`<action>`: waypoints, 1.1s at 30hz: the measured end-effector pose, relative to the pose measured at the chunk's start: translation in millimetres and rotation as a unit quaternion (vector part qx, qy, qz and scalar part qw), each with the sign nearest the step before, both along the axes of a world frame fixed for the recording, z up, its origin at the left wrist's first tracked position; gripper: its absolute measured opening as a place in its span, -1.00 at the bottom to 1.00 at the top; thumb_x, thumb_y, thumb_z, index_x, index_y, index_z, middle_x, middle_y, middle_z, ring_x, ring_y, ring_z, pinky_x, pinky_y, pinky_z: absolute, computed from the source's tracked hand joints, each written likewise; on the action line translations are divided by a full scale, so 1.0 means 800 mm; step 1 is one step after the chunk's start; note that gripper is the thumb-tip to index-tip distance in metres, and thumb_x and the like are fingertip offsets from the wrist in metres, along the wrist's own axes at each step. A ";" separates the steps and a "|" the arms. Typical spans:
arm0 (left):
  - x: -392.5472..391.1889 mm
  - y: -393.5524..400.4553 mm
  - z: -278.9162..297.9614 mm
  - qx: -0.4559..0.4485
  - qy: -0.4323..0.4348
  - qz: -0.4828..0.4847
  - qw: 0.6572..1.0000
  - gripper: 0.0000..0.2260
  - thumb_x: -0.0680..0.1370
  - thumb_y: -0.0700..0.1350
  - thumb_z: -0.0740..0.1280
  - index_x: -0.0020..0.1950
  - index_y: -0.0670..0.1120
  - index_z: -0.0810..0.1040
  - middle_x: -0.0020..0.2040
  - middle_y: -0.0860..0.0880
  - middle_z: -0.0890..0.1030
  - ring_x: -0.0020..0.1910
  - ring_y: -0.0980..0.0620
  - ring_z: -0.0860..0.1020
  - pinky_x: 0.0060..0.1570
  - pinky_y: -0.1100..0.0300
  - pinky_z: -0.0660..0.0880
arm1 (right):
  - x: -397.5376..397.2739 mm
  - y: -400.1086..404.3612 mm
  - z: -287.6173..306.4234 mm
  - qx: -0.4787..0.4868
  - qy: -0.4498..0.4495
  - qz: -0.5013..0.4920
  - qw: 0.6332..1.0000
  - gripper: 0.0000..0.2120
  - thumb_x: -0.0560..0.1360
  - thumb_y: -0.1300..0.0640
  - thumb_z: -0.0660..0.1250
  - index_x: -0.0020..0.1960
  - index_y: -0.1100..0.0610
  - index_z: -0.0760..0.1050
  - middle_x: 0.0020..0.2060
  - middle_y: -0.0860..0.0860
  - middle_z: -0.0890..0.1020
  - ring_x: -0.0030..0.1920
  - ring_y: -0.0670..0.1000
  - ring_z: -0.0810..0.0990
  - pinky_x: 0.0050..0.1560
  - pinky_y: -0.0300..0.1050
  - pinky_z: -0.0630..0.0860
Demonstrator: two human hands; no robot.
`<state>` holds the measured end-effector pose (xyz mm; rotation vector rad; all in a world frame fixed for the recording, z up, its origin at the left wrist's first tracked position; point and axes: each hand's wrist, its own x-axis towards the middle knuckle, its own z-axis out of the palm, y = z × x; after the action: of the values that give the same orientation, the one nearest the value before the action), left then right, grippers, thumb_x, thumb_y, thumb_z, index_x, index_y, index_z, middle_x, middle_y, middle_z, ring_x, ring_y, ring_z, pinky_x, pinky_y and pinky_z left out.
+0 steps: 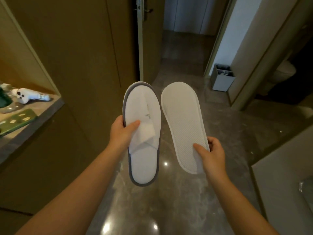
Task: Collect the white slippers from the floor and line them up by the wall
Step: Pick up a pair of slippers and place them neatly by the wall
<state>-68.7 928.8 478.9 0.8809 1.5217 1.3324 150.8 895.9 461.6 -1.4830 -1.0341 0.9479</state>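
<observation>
I hold two white slippers up in the air above the grey marble floor [169, 200]. My left hand [121, 131] grips one slipper [144, 158] by its left edge, thumb on the flattened strap. This slipper faces me with its white insole and grey rim showing. My right hand [212, 154] grips the other slipper [183, 119] near its lower right edge. That one shows its ribbed white sole. The two slippers hang side by side, almost touching near their top ends.
Brown wall panels [76, 56] run along the left. A shelf [32, 122] at the left carries a white hair dryer [28, 97] and a green tray. A door edge [140, 39] stands ahead. A grey bin [222, 78] sits by a doorway on the right.
</observation>
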 end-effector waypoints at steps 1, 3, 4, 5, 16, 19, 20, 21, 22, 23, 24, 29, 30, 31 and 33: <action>0.004 0.021 -0.004 -0.006 0.002 0.000 1.000 -0.79 0.43 -0.09 0.35 0.03 0.00 0.42 -0.02 0.04 0.53 0.00 -0.02 0.52 -0.04 -0.01 0.54 | 0.003 0.026 -0.003 -0.001 0.002 0.002 1.000 -0.80 0.39 0.32 0.32 -0.08 0.13 0.36 -0.25 -0.10 0.49 -0.24 -0.14 0.47 -0.30 -0.30 0.38; 0.008 0.062 -0.016 -0.016 0.005 0.012 1.000 -0.77 0.44 -0.10 0.35 0.06 -0.02 0.42 0.03 -0.02 0.55 0.04 -0.08 0.53 -0.01 -0.06 0.54 | 0.008 0.081 -0.010 -0.005 -0.001 0.021 1.000 -0.81 0.39 0.32 0.32 -0.08 0.14 0.36 -0.25 -0.09 0.48 -0.24 -0.13 0.46 -0.33 -0.32 0.40; 0.009 0.084 -0.021 -0.019 0.003 0.026 0.999 -0.75 0.44 -0.11 0.34 0.09 -0.05 0.43 0.09 -0.08 0.54 0.07 -0.12 0.52 0.04 -0.12 0.53 | 0.011 0.110 -0.013 -0.007 -0.005 0.037 0.999 -0.80 0.39 0.32 0.32 -0.07 0.15 0.36 -0.25 -0.09 0.48 -0.24 -0.14 0.46 -0.35 -0.35 0.42; 0.010 0.107 -0.025 -0.022 -0.001 0.044 0.999 -0.74 0.45 -0.13 0.33 0.11 -0.08 0.42 0.14 -0.12 0.53 0.10 -0.15 0.52 0.09 -0.16 0.51 | 0.012 0.139 -0.015 -0.010 -0.009 0.056 0.998 -0.80 0.39 0.32 0.32 -0.07 0.15 0.36 -0.24 -0.10 0.47 -0.24 -0.14 0.46 -0.37 -0.38 0.43; -0.001 0.268 -0.088 -0.062 -0.015 0.272 0.960 -0.83 0.44 -0.17 0.33 -0.02 -0.10 0.41 -0.05 -0.09 0.53 -0.04 -0.10 0.53 -0.11 -0.01 0.54 | -0.027 0.425 -0.056 -0.075 -0.035 0.276 0.958 -0.80 0.40 0.30 0.31 -0.07 0.09 0.35 -0.24 -0.13 0.48 -0.24 -0.13 0.48 -0.30 -0.28 0.41; -0.024 0.277 -0.128 -0.089 -0.016 0.331 0.939 -0.87 0.44 -0.16 0.33 -0.10 -0.10 0.39 -0.20 0.00 0.47 -0.20 0.01 0.49 -0.35 0.18 0.43 | -0.062 0.467 -0.095 -0.108 -0.061 0.331 0.936 -0.80 0.40 0.27 0.32 -0.10 0.06 0.34 -0.23 -0.12 0.46 -0.21 -0.12 0.46 -0.29 -0.25 0.38; -0.032 0.279 -0.145 -0.102 -0.019 0.343 0.933 -0.88 0.44 -0.16 0.33 -0.12 -0.10 0.39 -0.22 0.00 0.47 -0.22 0.01 0.48 -0.38 0.20 0.40 | -0.074 0.478 -0.111 -0.122 -0.072 0.343 0.928 -0.81 0.40 0.26 0.32 -0.08 0.08 0.34 -0.22 -0.11 0.46 -0.20 -0.13 0.45 -0.29 -0.25 0.36; -0.040 0.282 -0.163 -0.114 -0.025 0.353 0.928 -0.89 0.44 -0.16 0.33 -0.13 -0.09 0.40 -0.22 -0.01 0.48 -0.22 -0.01 0.49 -0.37 0.19 0.40 | -0.086 0.489 -0.129 -0.137 -0.082 0.354 0.922 -0.81 0.40 0.24 0.32 -0.07 0.10 0.34 -0.22 -0.11 0.45 -0.20 -0.13 0.44 -0.29 -0.25 0.36; -0.049 0.286 -0.182 -0.127 -0.036 0.363 0.922 -0.88 0.44 -0.17 0.33 -0.10 -0.11 0.41 -0.20 -0.03 0.49 -0.19 -0.04 0.50 -0.35 0.17 0.42 | -0.098 0.500 -0.148 -0.152 -0.091 0.363 0.915 -0.82 0.40 0.24 0.32 -0.06 0.12 0.34 -0.22 -0.09 0.45 -0.20 -0.12 0.44 -0.30 -0.24 0.35; -0.059 0.290 -0.200 -0.142 -0.048 0.371 0.917 -0.87 0.44 -0.17 0.33 -0.07 -0.13 0.41 -0.18 -0.04 0.50 -0.15 -0.07 0.51 -0.32 0.14 0.44 | -0.109 0.509 -0.167 -0.167 -0.100 0.370 0.908 -0.83 0.41 0.23 0.32 -0.06 0.13 0.35 -0.23 -0.08 0.46 -0.20 -0.11 0.44 -0.31 -0.23 0.35; -0.069 0.295 -0.219 -0.155 -0.060 0.376 0.912 -0.85 0.44 -0.18 0.32 -0.05 -0.14 0.41 -0.18 -0.04 0.50 -0.12 -0.10 0.51 -0.28 0.11 0.45 | -0.120 0.517 -0.186 -0.181 -0.109 0.376 0.902 -0.84 0.41 0.22 0.32 -0.07 0.14 0.36 -0.23 -0.07 0.46 -0.20 -0.10 0.45 -0.31 -0.23 0.36; -0.112 0.320 -0.312 -0.195 -0.077 0.396 0.894 -0.84 0.44 -0.17 0.33 -0.03 -0.16 0.43 -0.14 -0.07 0.52 -0.08 -0.14 0.51 -0.24 0.03 0.49 | -0.170 0.561 -0.279 -0.232 -0.129 0.397 0.879 -0.85 0.43 0.23 0.30 -0.02 0.21 0.40 -0.22 -0.02 0.50 -0.18 -0.05 0.48 -0.29 -0.20 0.41; -0.118 0.324 -0.332 -0.203 -0.078 0.401 0.890 -0.82 0.43 -0.17 0.33 -0.01 -0.17 0.44 -0.09 -0.11 0.54 -0.07 -0.15 0.52 -0.20 -0.01 0.51 | -0.177 0.570 -0.298 -0.240 -0.128 0.397 0.876 -0.88 0.43 0.23 0.30 -0.05 0.20 0.40 -0.23 -0.02 0.50 -0.18 -0.04 0.48 -0.29 -0.20 0.41; -0.122 0.328 -0.353 -0.213 -0.079 0.404 0.886 -0.81 0.43 -0.17 0.34 0.00 -0.18 0.44 -0.04 -0.15 0.55 -0.05 -0.16 0.52 -0.14 -0.06 0.53 | -0.182 0.577 -0.319 -0.248 -0.130 0.399 0.873 -0.90 0.43 0.23 0.30 -0.08 0.17 0.39 -0.23 -0.03 0.50 -0.18 -0.05 0.48 -0.29 -0.20 0.40; -0.130 0.337 -0.400 -0.234 -0.074 0.400 0.883 -0.81 0.42 -0.16 0.35 -0.01 -0.16 0.46 -0.01 -0.18 0.56 -0.04 -0.16 0.53 -0.09 -0.07 0.51 | -0.187 0.591 -0.362 -0.260 -0.141 0.411 0.862 -0.90 0.43 0.22 0.29 -0.08 0.18 0.40 -0.21 -0.01 0.51 -0.18 -0.05 0.49 -0.29 -0.20 0.39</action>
<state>-172.3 1198.1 158.8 -0.2028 2.0567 1.4207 1.4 1368.4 172.0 -1.6535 -1.8015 1.7535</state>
